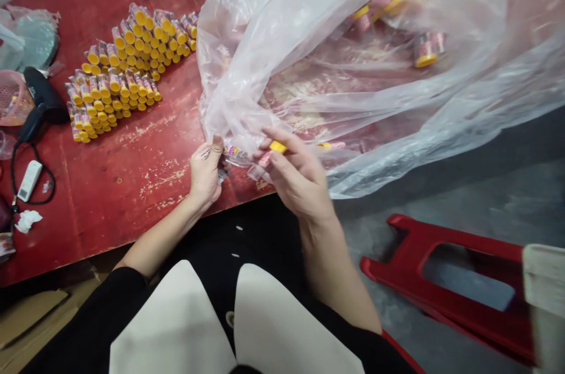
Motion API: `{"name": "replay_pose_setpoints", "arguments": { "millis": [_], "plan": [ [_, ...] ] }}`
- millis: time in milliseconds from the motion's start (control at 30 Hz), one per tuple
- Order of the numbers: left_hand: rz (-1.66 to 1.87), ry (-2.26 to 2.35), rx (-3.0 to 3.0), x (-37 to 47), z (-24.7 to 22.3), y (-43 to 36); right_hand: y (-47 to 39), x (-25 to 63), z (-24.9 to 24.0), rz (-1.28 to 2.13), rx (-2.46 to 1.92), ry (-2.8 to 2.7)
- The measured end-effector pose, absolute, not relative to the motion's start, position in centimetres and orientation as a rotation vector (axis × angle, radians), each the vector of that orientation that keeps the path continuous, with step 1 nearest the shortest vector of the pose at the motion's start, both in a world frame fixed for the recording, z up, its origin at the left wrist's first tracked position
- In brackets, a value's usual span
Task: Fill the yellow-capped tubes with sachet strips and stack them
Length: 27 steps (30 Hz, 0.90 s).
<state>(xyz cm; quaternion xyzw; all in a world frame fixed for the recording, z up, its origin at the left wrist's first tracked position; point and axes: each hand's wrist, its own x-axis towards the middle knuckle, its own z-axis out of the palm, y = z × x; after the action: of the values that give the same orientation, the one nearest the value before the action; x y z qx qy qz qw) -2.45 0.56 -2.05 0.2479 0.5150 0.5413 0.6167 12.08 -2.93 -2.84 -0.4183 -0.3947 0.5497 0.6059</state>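
My left hand (206, 175) is closed, its thumb on top, around clear plastic with printed lettering, which looks like a plastic sleeve (237, 154). The sleeve sticks out towards my right hand (300, 176). Between the thumb and fingers of that hand is a small tube with a yellow cap (277, 146) and a pinkish body, cap up and tilted. Both hands are just above the front edge of the red table (172, 144). Beside them spreads a large clear plastic bag (247, 79) with several yellow-capped tubes (426, 53) inside.
Yellow-capped tubes (139, 38) lie stacked in two piles at the back left. Further left are a black hair dryer (46, 100), a pink basket (13, 97) and a white device (30, 181). A red stool (463, 285) stands on the floor at the right.
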Motion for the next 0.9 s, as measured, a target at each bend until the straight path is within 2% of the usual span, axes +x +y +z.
{"name": "replay_pose_setpoints", "arguments": {
  "millis": [167, 400, 633, 900],
  "plan": [
    [1.178, 1.138, 0.542, -2.3, -2.2, 0.0, -3.8, 11.7, -2.0, 0.921, -0.988, -0.912],
    [1.054, 1.102, 0.5, -2.1, -1.7, -0.2, -5.2, 10.5, -3.2, 0.425, -1.149, -0.971],
    [1.047, 0.944, 0.477, -2.8, -0.1, -1.6, -8.1, 11.9, -3.4, 0.37, -1.176, -1.309],
    [1.01, 0.958, 0.49, -2.9, -0.6, -2.3, -7.3, 12.0, -2.4, 0.581, -1.057, -1.609]
  ]
}}
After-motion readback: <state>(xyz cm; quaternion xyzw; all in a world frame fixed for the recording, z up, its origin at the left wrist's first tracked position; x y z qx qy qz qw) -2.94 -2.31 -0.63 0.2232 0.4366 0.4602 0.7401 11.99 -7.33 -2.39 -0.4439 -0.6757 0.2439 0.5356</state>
